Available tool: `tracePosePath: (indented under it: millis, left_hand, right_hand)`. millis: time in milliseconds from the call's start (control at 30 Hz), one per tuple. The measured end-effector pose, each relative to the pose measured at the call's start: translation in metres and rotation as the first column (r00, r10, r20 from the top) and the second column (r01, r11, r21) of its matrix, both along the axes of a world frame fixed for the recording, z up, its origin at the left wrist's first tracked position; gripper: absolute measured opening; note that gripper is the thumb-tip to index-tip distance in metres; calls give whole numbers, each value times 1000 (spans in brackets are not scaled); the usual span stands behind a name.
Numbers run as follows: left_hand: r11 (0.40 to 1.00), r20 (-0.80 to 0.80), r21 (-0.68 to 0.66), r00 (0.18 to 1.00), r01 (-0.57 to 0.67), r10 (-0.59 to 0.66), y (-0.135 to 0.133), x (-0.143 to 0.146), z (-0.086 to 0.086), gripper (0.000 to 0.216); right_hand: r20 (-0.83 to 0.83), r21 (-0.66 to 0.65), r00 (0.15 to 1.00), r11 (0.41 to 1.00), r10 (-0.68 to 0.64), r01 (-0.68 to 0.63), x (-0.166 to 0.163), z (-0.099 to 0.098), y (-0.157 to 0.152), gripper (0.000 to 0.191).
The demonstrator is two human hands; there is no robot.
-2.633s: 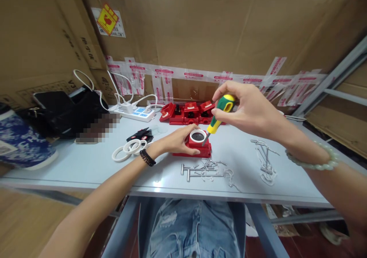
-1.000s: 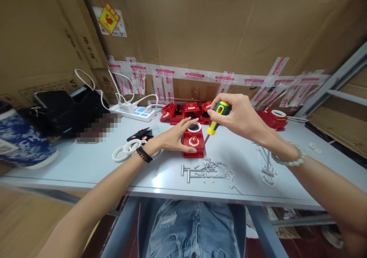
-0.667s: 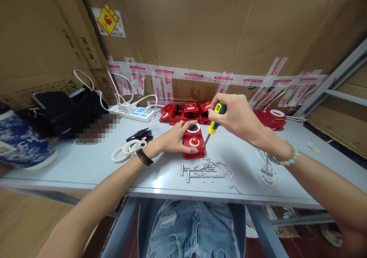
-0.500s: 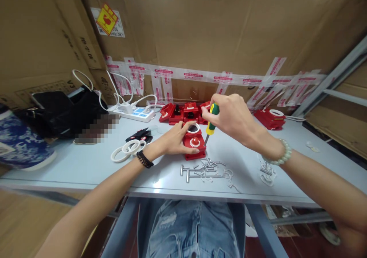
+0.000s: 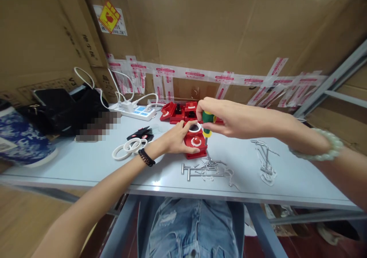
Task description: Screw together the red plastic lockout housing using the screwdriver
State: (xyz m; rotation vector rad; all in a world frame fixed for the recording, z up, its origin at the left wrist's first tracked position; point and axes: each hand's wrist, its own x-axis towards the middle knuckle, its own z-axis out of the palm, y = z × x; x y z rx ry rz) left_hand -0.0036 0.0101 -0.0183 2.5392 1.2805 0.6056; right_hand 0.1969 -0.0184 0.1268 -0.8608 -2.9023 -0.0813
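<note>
My left hand (image 5: 180, 137) is wrapped round the left side of a red box (image 5: 197, 154), steadying it on the table. On top of that box are a red round knob (image 5: 196, 140) and a white ring (image 5: 194, 127). My right hand (image 5: 222, 116) grips a green and yellow screwdriver (image 5: 208, 122) from above. Its shaft points straight down at the box's right corner; whether a screw is under the tip I cannot tell. Just in front of the box lie several loose screws (image 5: 208, 165) and thin metal T-shaped rods (image 5: 200, 175).
More red boxes (image 5: 177, 118), some opened, stand behind. White rings (image 5: 122, 152) and black packets (image 5: 142, 134) lie on the left, near a power strip (image 5: 140, 113). Another bunch of rods (image 5: 267, 162) is on the right. A cardboard wall (image 5: 183, 24) closes the back.
My right hand has turned over the screwdriver, its forearm swinging higher and outward. The screwdriver has gone from leaning to nearly upright at the same corner. My left hand stays on the box.
</note>
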Motion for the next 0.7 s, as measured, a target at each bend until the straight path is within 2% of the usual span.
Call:
tracePosePath:
  millis: [33,100,167,233,300,400,467,500,567,633,700]
  left_hand:
    - [1000,-4,0,1000,-3,3,0,0,0,95]
    - [1000,-10,-8,1000,-14,14,-1,1,1,96]
    - [1000,-17,-15,1000,-22,22,-1,1,2,97]
    - [1000,-25,-11,999,-29,28,-2,1,2,99]
    - [1000,-34,-1,999,-29,29,-2,1,3,100]
    - [1000,-28,-1,999,-23,23,-2,0,3,99]
    - [1000,-31,-5,999,-23,23,-2,0,4,99]
    - [1000,-40,-5,999,-27,27,-2,0,4,99]
    - [999,-63,-1,997,-36,36,-2,0,4,99]
    - [999,-66,1,997,-36,36,-2,1,3,99]
    - [1000,-54,-2,998,-29,29,-1,1,3,100]
  right_hand:
    - [19,-6,1000,1000,-3,3,0,1,-1,9]
    - [16,91,992,989,-122,120,1,0,0,15]
    - [-32,246,967,936,-252,252,1,-5,5,27]
    - [-82,335,948,887,-309,318,1,-8,9,33]
    - [-79,275,960,920,-267,279,1,-7,11,28]
    - [-49,28,992,993,-114,116,4,-1,7,8]
    - [-50,-51,995,995,-85,82,6,1,4,13]
    - [-57,-31,992,993,-112,110,7,-1,4,16]
    - [-97,100,971,968,-220,229,9,-7,6,27]
    - [-155,257,934,900,-322,353,9,-15,10,38]
    - [-160,328,922,862,-352,386,8,-18,14,38]
